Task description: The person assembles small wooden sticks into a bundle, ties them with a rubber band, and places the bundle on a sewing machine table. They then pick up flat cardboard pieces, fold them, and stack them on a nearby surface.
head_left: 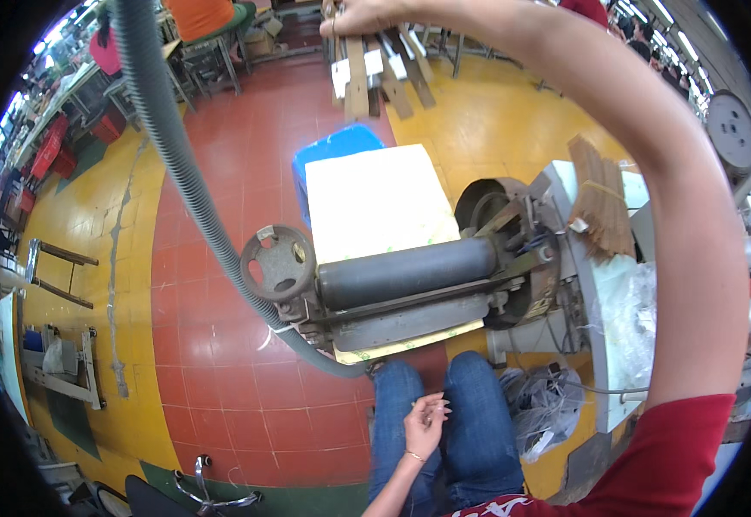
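Note:
My right arm reaches far forward, and my right hand (360, 15) is closed at the top of a bundle of hanging flat brown strips (356, 82). White tags or paper pieces show among the strips. My left hand (425, 424) rests over my lap, fingers loosely curled and a little apart, with nothing visible in it. Between my knees and the strips stands a machine with a dark roller (407, 273). A pale yellow sheet (380, 202) lies behind the roller, and its front edge shows below the machine's front plate.
A ribbed grey hose (164, 129) runs down the left side to the machine. Behind the sheet is a blue plastic container (338, 142). At right, a side table (604, 345) bears a tied brown strip bundle (601, 202) and clear plastic. A plastic bag (543, 409) lies below.

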Tool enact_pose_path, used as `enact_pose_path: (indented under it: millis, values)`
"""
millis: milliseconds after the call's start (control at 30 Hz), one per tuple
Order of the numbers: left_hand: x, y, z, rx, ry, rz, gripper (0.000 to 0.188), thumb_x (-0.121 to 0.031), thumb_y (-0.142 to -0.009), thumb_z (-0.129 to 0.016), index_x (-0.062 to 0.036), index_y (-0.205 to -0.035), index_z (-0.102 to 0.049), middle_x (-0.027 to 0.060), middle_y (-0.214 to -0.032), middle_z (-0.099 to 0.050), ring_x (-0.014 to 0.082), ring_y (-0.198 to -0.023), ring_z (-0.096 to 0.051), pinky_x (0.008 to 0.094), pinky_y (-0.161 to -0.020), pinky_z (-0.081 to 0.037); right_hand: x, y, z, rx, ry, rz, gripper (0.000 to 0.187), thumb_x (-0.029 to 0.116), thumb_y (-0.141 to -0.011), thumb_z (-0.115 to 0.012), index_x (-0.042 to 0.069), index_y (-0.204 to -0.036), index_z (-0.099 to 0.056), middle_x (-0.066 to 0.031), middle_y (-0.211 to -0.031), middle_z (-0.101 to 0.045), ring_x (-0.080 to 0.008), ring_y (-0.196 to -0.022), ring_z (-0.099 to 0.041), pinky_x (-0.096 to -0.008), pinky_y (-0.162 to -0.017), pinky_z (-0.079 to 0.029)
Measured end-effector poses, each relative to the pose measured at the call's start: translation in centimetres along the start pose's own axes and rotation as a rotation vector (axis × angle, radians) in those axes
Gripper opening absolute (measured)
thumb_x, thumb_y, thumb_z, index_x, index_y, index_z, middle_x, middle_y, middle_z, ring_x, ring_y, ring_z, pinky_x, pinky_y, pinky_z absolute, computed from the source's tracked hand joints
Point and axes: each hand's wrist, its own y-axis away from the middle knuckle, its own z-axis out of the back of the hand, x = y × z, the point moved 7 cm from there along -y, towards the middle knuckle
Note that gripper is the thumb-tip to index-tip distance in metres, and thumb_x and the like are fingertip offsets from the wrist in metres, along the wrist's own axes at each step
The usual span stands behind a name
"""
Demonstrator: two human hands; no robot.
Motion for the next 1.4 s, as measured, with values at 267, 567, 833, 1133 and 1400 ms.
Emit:
enact_pose_path:
  millis: [267,567,833,1133,1400]
  values:
    - [-11.5,0.0,6.5,-0.032,-0.042,-0.310,0.025,-0.025,-0.096,-0.055,-0.0013,-0.103,-0.059,0.0070,-0.092,-0.064,0.0135,-0.081,-0.061,0.0259,-0.066,-0.051,12.7,8.3,6.4,0.001,-0.246,0.081,0.026,0.025,-0.075,-0.061,-0.001,-0.077,-0.062,-0.0070,-0.066,-0.060,-0.0186,-0.060,-0.055,-0.0331,-0.060,-0.047]
    - [-22.4,7.0,2.4,0.633,0.398,-0.263,0.101,-0.078,-0.078,-0.044,-0.0051,-0.144,-0.024,0.0107,-0.137,-0.043,0.0209,-0.129,-0.039,0.0383,-0.108,-0.032,29.6,29.9,-0.8,0.412,-0.888,0.016,0.023,0.021,-0.070,-0.064,-0.002,-0.072,-0.058,-0.0137,-0.060,-0.056,-0.0196,-0.057,-0.054,-0.0333,-0.056,-0.045]
    - [-6.2,14.9,-5.3,0.606,0.685,0.516,0.068,-0.031,-0.086,-0.068,-0.0059,-0.138,-0.031,0.0127,-0.125,-0.052,0.0227,-0.114,-0.056,0.0386,-0.094,-0.050,29.8,46.6,-9.9,0.451,-0.805,-0.571,0.031,0.023,-0.073,-0.068,-0.006,-0.080,-0.061,-0.0223,-0.068,-0.063,-0.0352,-0.067,-0.066,-0.0379,-0.064,-0.052]
    - [-3.3,17.5,-6.6,0.763,0.700,0.647,0.057,-0.011,-0.087,-0.060,0.0022,-0.137,-0.035,0.0273,-0.127,-0.051,0.0386,-0.117,-0.054,0.0495,-0.098,-0.046,29.0,54.7,-9.2,0.012,-1.312,-0.872,0.058,0.050,-0.099,-0.036,0.009,-0.141,-0.035,-0.0112,-0.120,-0.052,-0.0208,-0.115,-0.048,-0.0352,-0.096,-0.040]
    - [-4.3,16.7,-6.6,0.774,0.616,0.607,0.064,-0.009,-0.081,-0.059,0.0035,-0.138,-0.034,0.0299,-0.124,-0.052,0.0423,-0.113,-0.056,0.0531,-0.096,-0.046,28.2,59.3,-9.1,0.044,-1.473,-0.950,0.034,0.021,-0.083,-0.073,-0.002,-0.107,-0.064,-0.0061,-0.090,-0.065,-0.0078,-0.078,-0.059,-0.0224,-0.068,-0.047]
